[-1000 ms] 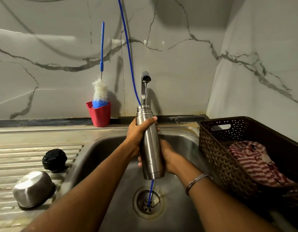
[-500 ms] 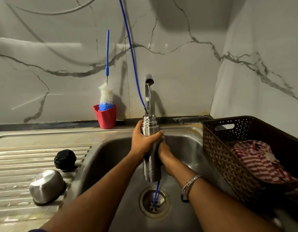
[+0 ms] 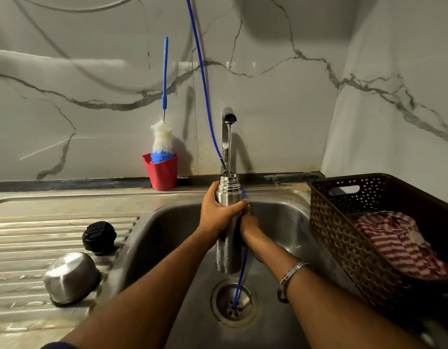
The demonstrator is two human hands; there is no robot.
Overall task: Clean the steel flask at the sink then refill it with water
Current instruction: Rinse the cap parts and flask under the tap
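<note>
One steel flask (image 3: 228, 238), one tap (image 3: 228, 117), one sink (image 3: 280, 222). Two hands: left hand (image 3: 217, 215), right hand (image 3: 249, 222). One black cap (image 3: 99, 236), one steel bowl (image 3: 71, 277), one red cup (image 3: 161, 172), one bottle brush (image 3: 163, 139), one blue hose (image 3: 205, 79), one brown basket (image 3: 343, 235), one striped cloth (image 3: 396, 245), one bracelet (image 3: 290, 275).

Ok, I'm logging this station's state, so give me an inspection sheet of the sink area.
Surface: steel sink with ribbed drainboard.
Job's things: steel flask upright under running tap, mouth open; black cap on drainboard.
Clutter: upturned steel bowl; bottle brush in red cup; brown basket holding striped cloth.
Grippers: left hand grips flask neck; right hand holds its body from behind.
Cables: blue hose runs down into drain.
Surroundings: marble-patterned walls.
</note>
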